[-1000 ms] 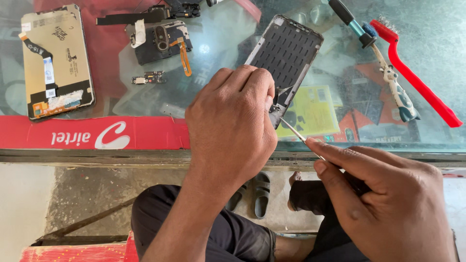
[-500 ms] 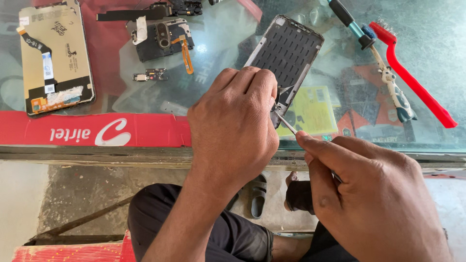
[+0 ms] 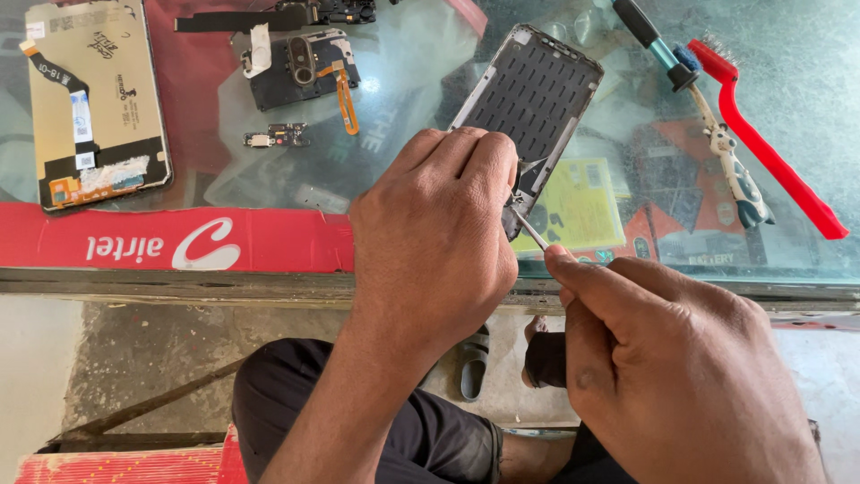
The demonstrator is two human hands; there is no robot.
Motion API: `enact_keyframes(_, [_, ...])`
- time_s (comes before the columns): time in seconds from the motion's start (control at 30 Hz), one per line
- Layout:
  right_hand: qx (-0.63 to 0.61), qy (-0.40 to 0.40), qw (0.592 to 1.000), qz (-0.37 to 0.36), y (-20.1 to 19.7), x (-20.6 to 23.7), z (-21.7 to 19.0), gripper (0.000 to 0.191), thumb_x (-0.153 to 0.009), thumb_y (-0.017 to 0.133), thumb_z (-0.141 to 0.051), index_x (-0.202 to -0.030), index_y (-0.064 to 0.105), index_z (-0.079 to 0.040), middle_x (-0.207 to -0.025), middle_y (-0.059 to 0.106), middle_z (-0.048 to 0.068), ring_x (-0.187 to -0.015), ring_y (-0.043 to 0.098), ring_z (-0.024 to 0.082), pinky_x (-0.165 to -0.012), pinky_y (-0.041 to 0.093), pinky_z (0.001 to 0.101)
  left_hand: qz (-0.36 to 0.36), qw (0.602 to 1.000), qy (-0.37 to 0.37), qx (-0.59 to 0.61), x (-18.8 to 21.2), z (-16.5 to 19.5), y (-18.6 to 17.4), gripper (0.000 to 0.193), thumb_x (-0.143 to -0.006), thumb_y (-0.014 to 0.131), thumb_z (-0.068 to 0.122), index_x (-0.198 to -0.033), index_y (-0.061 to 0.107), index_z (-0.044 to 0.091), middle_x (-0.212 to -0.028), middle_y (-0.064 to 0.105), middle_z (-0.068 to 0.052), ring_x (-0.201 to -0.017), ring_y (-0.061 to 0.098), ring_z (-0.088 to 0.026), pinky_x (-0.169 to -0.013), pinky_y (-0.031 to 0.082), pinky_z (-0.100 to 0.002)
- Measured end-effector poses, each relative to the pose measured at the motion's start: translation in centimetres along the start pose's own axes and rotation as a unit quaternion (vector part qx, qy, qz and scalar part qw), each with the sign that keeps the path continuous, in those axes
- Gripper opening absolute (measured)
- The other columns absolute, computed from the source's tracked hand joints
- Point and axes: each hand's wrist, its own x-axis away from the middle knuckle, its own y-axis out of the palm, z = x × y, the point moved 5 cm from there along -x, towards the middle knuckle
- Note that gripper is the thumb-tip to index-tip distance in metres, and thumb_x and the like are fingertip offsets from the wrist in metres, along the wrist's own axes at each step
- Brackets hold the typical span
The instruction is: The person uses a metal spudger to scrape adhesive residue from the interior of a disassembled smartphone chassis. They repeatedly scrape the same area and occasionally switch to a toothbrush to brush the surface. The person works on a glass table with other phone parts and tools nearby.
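Hands on phone frame

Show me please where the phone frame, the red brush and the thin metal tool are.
phone frame (image 3: 536, 90), head view, on its dark ribbed middle.
red brush (image 3: 770, 157), head view, on its handle.
thin metal tool (image 3: 530, 231), head view, on its bare shaft.

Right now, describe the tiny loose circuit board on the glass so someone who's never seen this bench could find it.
Start at the glass counter top and go to its far left, where a phone screen panel lies face down. Just right of it sits a dark camera module board. The tiny board lies directly below that: a short dark strip with a metal port, far smaller than either neighbour.
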Motion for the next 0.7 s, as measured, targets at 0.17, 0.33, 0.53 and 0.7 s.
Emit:
enact_keyframes(0.17, [-0.007,-0.003,1.000,0.014,-0.05,0.14,-0.23,0.033,-0.091,0.065,-0.015,-0.121,0.079,-0.015,-0.083,0.077,0.005,-0.061,0.072,0.020,-0.059,0.057,0.0370,-0.001,1.000,0.006,0.000,0.03,0.10,-0.15,0.017,-0.078,0.058,-0.004,-0.093,0.060,0.003,-0.094,0.068,-0.008,-0.093,0.066,-0.029,-0.070,0.054,-0.040])
enact_keyframes(0.33, [0.000,0.016,1.000,0.000,0.33,-0.10,-0.04,0.033,-0.093,0.065,-0.016,-0.123,0.078,-0.015,-0.080,0.076,0.004,-0.059,0.072,0.019,-0.059,0.057,0.0370,0.001,1.000,0.011,-0.002,0.06,0.17,-0.21,0.019,-0.076,0.058,-0.004,-0.094,0.059,0.002,-0.100,0.069,-0.009,-0.097,0.066,-0.029,-0.075,0.055,-0.040])
enact_keyframes(0.53, [-0.012,-0.004,1.000,0.018,0.23,-0.03,-0.22,0.034,-0.090,0.065,-0.015,-0.122,0.077,-0.012,-0.083,0.075,0.006,-0.060,0.072,0.021,-0.059,0.057,0.0377,-0.009,1.000,0.005,-0.003,0.12,0.15,-0.16,0.022,-0.074,0.058,-0.004,-0.095,0.060,0.002,-0.101,0.070,-0.010,-0.098,0.067,-0.029,-0.075,0.056,-0.040])
enact_keyframes(0.7, [-0.005,0.012,1.000,-0.002,0.49,-0.10,-0.05,0.037,-0.089,0.066,-0.016,-0.124,0.077,-0.014,-0.084,0.075,0.006,-0.062,0.072,0.022,-0.060,0.057,0.0383,-0.014,1.000,0.010,-0.007,0.05,0.20,-0.18,0.023,-0.076,0.059,-0.003,-0.098,0.062,0.001,-0.103,0.070,-0.010,-0.100,0.067,-0.029,-0.077,0.056,-0.040])
